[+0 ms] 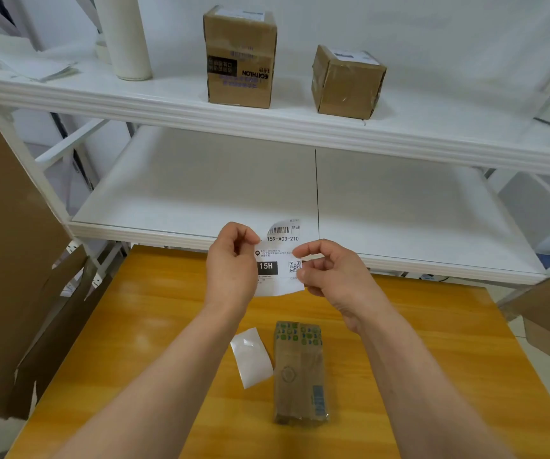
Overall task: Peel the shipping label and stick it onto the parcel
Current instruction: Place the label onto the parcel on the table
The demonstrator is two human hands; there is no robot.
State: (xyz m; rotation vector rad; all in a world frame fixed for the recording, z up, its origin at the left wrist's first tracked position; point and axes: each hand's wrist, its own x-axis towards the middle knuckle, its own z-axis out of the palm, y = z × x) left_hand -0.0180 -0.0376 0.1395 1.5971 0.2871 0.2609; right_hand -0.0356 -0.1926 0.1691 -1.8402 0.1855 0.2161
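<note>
We hold the white printed shipping label (280, 260) in the air, left hand (232, 263) and right hand (328, 273) pinching its side edges — apparently peeled, a white backing strip (251, 357) lying beside the brown taped parcel (299, 372) on the yellow wooden table (432, 359) — sticking remains.

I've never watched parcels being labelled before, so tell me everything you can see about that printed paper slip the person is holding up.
The shipping label is a white paper slip printed in black: a barcode at the top, the code 159-A03-210, a black block reading 15H, a small QR code and fine text too small to read. It is held upright in the air above the yellow wooden table, printed side toward the camera. The left hand pinches its left edge and the right hand its right edge. Its top corner curls and its bottom edge bows slightly.
</note>
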